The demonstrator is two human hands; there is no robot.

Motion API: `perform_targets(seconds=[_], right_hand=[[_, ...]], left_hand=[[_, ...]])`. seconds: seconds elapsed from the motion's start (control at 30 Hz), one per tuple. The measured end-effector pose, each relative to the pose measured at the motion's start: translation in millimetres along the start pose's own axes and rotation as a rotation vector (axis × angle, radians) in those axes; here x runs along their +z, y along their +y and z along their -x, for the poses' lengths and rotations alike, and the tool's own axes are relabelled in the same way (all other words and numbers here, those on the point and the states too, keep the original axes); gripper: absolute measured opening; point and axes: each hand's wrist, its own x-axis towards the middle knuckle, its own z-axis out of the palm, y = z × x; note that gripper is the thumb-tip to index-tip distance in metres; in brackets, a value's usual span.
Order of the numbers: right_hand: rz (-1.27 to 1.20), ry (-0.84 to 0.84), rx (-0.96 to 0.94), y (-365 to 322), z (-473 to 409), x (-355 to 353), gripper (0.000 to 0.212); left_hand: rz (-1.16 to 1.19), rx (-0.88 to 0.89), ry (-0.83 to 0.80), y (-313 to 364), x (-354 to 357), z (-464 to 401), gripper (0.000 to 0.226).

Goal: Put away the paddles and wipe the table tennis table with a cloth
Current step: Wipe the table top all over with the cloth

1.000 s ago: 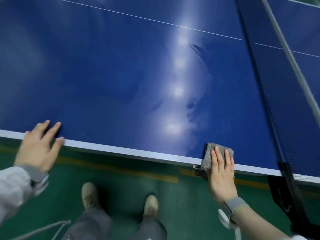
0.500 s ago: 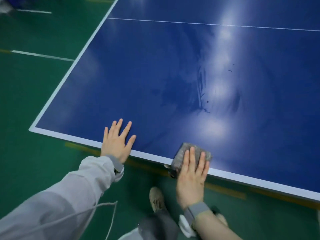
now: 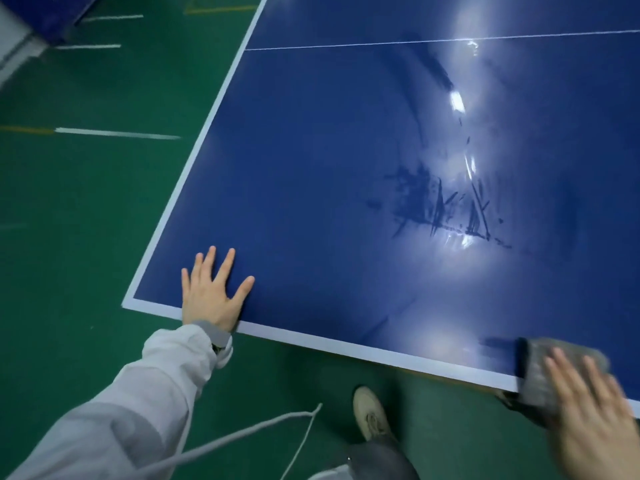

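Note:
The blue table tennis table (image 3: 346, 161) fills the upper right of the view, its near left corner at the lower left. My left hand (image 3: 211, 296) lies flat on the table near that corner, fingers spread, holding nothing. My right hand (image 3: 592, 407), blurred, presses a grey cloth (image 3: 540, 368) onto the table's white near edge at the far right. Dark wet streaks (image 3: 443, 202) mark the table's middle. No paddles are in view.
Green floor (image 3: 86, 220) with white lines (image 3: 114, 134) lies to the left of the table. My shoe (image 3: 370, 414) stands under the near edge. A white cord (image 3: 242, 436) hangs from my left sleeve. A blue board (image 3: 52, 15) stands at the top left.
The view has swung left: the net is gone and the table's left corner has come in. My left hand has slid left along the edge; the cloth hand now sits at the far right.

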Motion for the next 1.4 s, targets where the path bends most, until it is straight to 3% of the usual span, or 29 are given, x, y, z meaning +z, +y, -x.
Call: perform_targets(seconds=[0.1,0.27,0.43,0.67,0.87,1.17,1.27,1.4], right_hand=[[0.054,-0.061,0.038,18.8,5.5,-2.3,0.101],[0.051,-0.261,0.115,13.0,7.3,-21.9,0.076],[0.02,-0.289,0.281,-16.2,-6.1,-14.4,0.075],[-0.056,-0.223,0.25,-107.6,-36.6,-16.2,0.086],[-0.115,-0.199,0.266,-199.6,-62.3,-16.9,0.074],[-0.236,-0.146,0.251,-397.8,-137.1,-28.5,0.063],[-0.237,-0.161,0.203,-398.2,-139.0,-33.8,0.064],[-0.176,-0.14,0.148,-348.1,-117.3,-29.8,0.072]], left_hand=[[-0.013,0.037,-0.008,-18.6,8.9,-5.8,0.087],[0.038,0.069,0.08,-13.7,27.0,-6.1,0.085],[0.082,0.075,0.158,-19.3,29.9,-5.7,0.083],[0.061,0.107,0.169,-20.8,27.7,-4.9,0.08],[0.013,0.105,0.13,-23.9,30.2,-5.9,0.08],[0.01,0.114,0.131,-23.2,29.0,-8.6,0.08],[-0.02,0.138,0.069,-27.1,26.8,-8.7,0.079],[0.051,0.272,0.025,-48.3,17.2,-9.0,0.066]])
